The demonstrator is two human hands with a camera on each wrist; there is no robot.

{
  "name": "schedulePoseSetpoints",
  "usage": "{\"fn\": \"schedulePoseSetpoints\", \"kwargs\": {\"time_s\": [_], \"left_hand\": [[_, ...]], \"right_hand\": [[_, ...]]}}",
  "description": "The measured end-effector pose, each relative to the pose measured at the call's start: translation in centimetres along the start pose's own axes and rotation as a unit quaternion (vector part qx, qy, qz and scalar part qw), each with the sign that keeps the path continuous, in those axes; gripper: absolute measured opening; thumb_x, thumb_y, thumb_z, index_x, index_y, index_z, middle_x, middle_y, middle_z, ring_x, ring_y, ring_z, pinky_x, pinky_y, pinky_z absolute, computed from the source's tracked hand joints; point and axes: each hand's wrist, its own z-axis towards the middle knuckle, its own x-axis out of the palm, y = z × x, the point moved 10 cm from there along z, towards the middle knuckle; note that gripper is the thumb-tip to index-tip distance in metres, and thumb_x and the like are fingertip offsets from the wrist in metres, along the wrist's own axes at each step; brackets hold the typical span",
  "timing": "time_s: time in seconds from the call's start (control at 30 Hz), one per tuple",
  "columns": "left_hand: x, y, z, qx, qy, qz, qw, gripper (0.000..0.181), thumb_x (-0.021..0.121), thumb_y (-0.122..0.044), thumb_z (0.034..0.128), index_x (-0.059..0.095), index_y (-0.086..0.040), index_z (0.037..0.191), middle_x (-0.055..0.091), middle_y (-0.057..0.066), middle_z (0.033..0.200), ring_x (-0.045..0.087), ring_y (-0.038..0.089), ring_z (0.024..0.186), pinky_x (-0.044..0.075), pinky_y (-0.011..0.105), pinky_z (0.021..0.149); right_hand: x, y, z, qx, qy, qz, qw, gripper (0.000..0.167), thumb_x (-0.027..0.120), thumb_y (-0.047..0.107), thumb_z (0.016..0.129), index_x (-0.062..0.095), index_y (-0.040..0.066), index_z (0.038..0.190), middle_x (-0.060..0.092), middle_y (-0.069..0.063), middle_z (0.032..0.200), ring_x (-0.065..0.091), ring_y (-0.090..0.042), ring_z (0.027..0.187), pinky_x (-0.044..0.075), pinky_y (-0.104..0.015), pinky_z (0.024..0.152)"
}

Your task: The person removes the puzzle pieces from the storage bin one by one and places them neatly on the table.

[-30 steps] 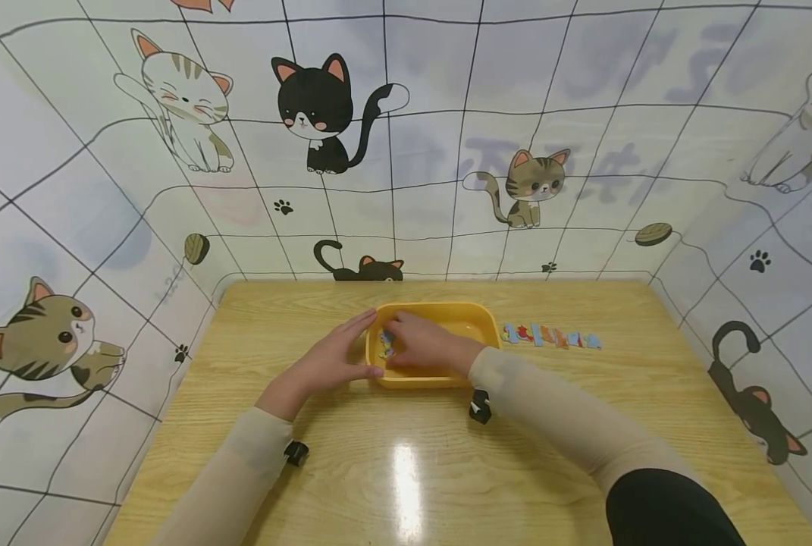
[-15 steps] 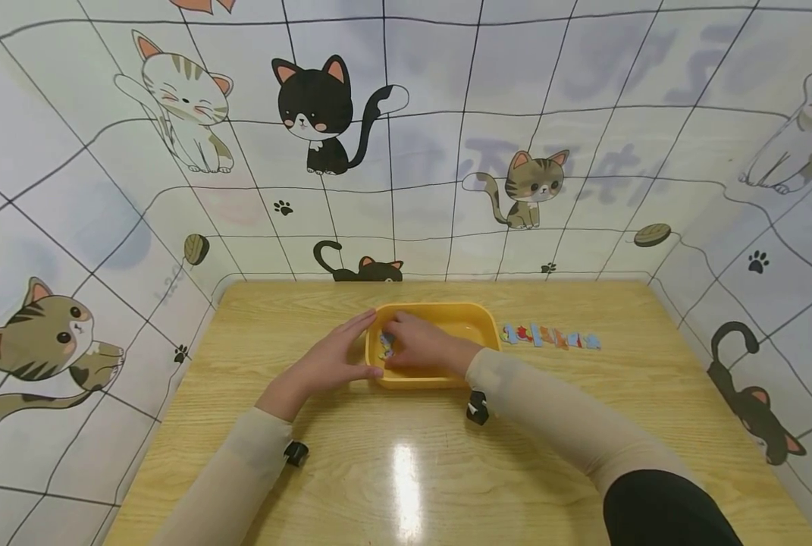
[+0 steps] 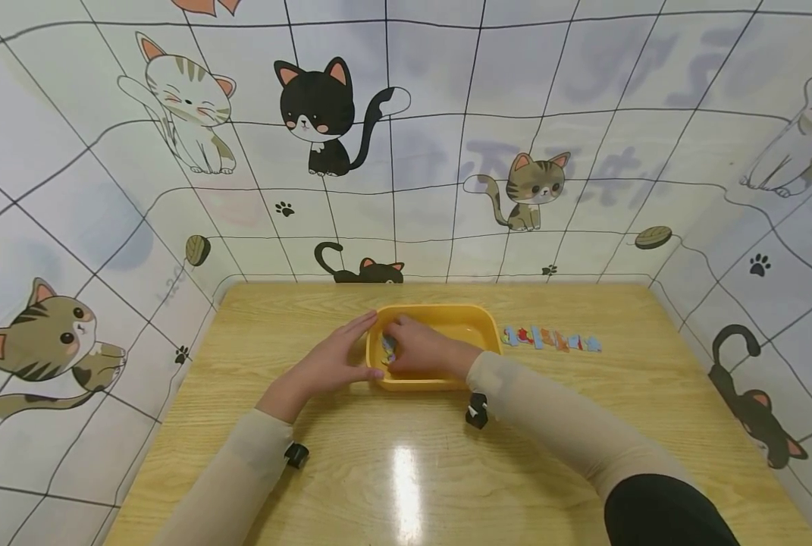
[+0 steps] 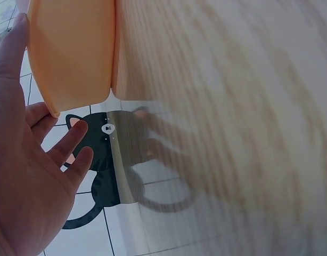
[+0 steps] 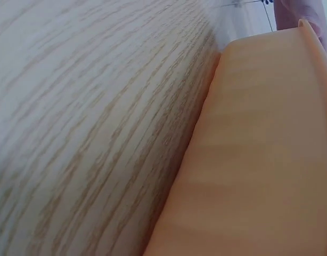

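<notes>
A yellow plastic tray (image 3: 477, 322) stands near the back of the table. My left hand (image 3: 330, 365) grips its left end, thumb at the near corner and index finger at the far corner. In the left wrist view that hand (image 4: 33, 154) reaches round the tray's orange-looking wall (image 4: 73, 53), its outer fingers loosely spread. My right hand (image 3: 421, 347) is inside the tray with bent fingers. Small colourful flat pieces (image 3: 388, 350) show between its thumb and fingers; whether it pinches one is hidden. The right wrist view shows only the tray's outer wall (image 5: 259, 149) beside the wood.
Right of the tray, several colourful jigsaw-like pieces (image 3: 552, 339) lie in a row. The wooden table (image 3: 351, 470) meets walls covered with a cat-print sheet (image 3: 433, 205) at the back and sides. A black wrist device (image 3: 477, 410) hangs under the right sleeve.
Both hands stay where they were. The pieces by the right fingers show slightly differently, and the whole view has shifted a little.
</notes>
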Motion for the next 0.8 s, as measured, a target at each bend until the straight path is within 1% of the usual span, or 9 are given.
{"fn": "schedulePoseSetpoints", "kwargs": {"time_s": [0.07,0.2,0.37,0.6,0.7,0.8], "left_hand": [[-0.1,-0.1,0.0,0.001,0.000,0.002,1.0000,0.109,0.089,-0.052,0.0932,0.028,-0.019,0.178,0.020,-0.008,0.184,0.019,0.027,0.169,0.023,0.060,0.134],[-0.2,-0.2,0.0,-0.001,0.000,0.006,1.0000,0.110,0.089,-0.054,0.0929,0.028,-0.019,0.177,0.019,-0.008,0.184,0.019,0.028,0.169,0.022,0.059,0.134],[0.0,0.1,-0.1,-0.005,0.002,0.010,0.9999,0.110,0.089,-0.055,0.0922,0.028,-0.021,0.178,0.018,-0.012,0.184,0.019,0.028,0.169,0.022,0.059,0.134],[0.3,0.4,0.0,-0.004,0.002,0.013,0.9999,0.110,0.089,-0.055,0.0916,0.029,-0.021,0.177,0.019,-0.011,0.183,0.020,0.028,0.169,0.023,0.058,0.134],[0.2,0.3,0.1,-0.004,0.000,0.012,0.9999,0.110,0.089,-0.055,0.0916,0.029,-0.021,0.177,0.018,-0.012,0.184,0.020,0.028,0.169,0.023,0.059,0.134],[0.1,0.2,0.1,-0.007,0.000,0.011,0.9999,0.110,0.090,-0.054,0.0917,0.029,-0.021,0.178,0.018,-0.012,0.184,0.020,0.029,0.169,0.023,0.060,0.134]], "right_hand": [[-0.1,-0.1,-0.1,-0.001,0.000,0.002,1.0000,0.067,0.090,0.030,0.092,0.064,0.004,0.148,0.059,-0.007,0.127,0.059,-0.016,0.105,0.056,-0.028,0.093],[-0.5,-0.3,-0.7,0.002,-0.005,0.019,0.9998,0.066,0.091,0.027,0.090,0.065,0.003,0.145,0.059,-0.008,0.129,0.059,-0.016,0.105,0.057,-0.029,0.094],[-1.2,-0.6,-1.6,-0.001,-0.017,0.032,0.9993,0.069,0.094,0.027,0.088,0.064,0.005,0.146,0.058,-0.007,0.131,0.060,-0.016,0.104,0.058,-0.031,0.094],[-2.8,-0.9,-3.7,-0.003,-0.025,0.049,0.9985,0.073,0.092,0.029,0.093,0.059,0.006,0.154,0.059,-0.010,0.141,0.062,-0.017,0.108,0.059,-0.036,0.098],[-3.7,-1.1,-4.6,0.001,-0.034,0.055,0.9979,0.073,0.091,0.027,0.094,0.058,0.006,0.156,0.058,-0.010,0.144,0.062,-0.020,0.111,0.058,-0.040,0.102],[-4.5,-1.5,-5.3,0.005,-0.042,0.058,0.9975,0.073,0.090,0.026,0.094,0.058,0.006,0.156,0.057,-0.010,0.145,0.063,-0.024,0.117,0.057,-0.044,0.105]]}}
